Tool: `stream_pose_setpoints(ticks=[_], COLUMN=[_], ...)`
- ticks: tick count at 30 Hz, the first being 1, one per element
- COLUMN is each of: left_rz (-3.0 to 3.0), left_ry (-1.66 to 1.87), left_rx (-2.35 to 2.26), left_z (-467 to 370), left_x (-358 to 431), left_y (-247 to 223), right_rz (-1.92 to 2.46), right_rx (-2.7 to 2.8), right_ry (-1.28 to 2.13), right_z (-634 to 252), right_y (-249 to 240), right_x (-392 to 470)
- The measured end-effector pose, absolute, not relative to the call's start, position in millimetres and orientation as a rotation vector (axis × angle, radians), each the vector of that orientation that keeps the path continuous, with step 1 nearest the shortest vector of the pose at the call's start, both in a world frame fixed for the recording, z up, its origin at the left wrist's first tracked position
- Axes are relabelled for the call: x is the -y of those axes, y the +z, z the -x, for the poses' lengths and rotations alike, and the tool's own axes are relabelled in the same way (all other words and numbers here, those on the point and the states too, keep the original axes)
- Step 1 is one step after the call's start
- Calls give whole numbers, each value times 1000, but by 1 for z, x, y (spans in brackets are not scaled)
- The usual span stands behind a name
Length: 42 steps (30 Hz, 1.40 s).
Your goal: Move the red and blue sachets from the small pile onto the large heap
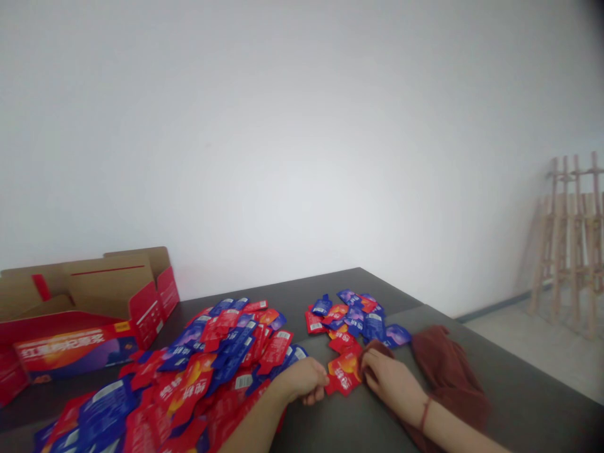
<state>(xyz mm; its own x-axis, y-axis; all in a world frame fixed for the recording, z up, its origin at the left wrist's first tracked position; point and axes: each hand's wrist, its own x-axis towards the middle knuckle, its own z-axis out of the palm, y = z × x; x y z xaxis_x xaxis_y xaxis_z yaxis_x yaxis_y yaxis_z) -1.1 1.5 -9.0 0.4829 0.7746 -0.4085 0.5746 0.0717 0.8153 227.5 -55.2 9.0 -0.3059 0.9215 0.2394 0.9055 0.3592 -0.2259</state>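
Observation:
My left hand (pixel 304 379) is closed, its fingertips pinching the left end of a red spouted pouch (pixel 346 372) with an orange print. From the other side my right hand (pixel 392 382) presses a bunched part of a brown cloth (pixel 446 368) against that pouch's right edge. The cloth trails under the right wrist and lies crumpled on the table. Just beyond the pouch lies a small heap of red and blue pouches (pixel 355 316). A far larger pile of such pouches (pixel 226 346) spreads out left of my left hand.
An open cardboard box (pixel 141 314), red and printed outside, stands at the left behind the big pile. The dark table (pixel 523 384) meets a white wall at the back. Several wooden easels (pixel 569 245) lean at the far right, beyond the table's edge.

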Motion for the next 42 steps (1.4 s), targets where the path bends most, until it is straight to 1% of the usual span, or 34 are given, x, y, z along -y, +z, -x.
stream_pose_setpoints(ticks=[2,4,11,17,19,24,27,31,38,42], left_rz=[-1605,-1603,-1611,-1581,-1571,-1571,-1575,-1577,-1565,-1567], left_ry=[216,206,165,150,135,115,163,202,232,230], left_rx=[-1181,-1170,-1154,-1126,-1117,-1105,-1125,-1166,-1209,-1194], left_z=[1,1,2,1,0,0,1,1,-2,-1], left_x=[-3,-5,-11,-18,-21,-25,-21,-14,-11,-12], left_y=[-10,-10,-18,-24,-24,-27,-28,-25,-20,-22], right_rz=[1739,1764,1482,1645,1593,1282,1237,1323,1696,1610], right_rx=[2229,2248,2468,2324,2325,2433,2443,2442,2231,2189], right_ry=[45,37,71,-24,40,217,285,250,63,125], right_z=[-236,-231,-162,-178,-183,-173,-176,-191,-217,-199], right_y=[14,20,24,21,19,9,8,7,7,14], right_x=[47,44,51,40,39,48,52,53,37,33])
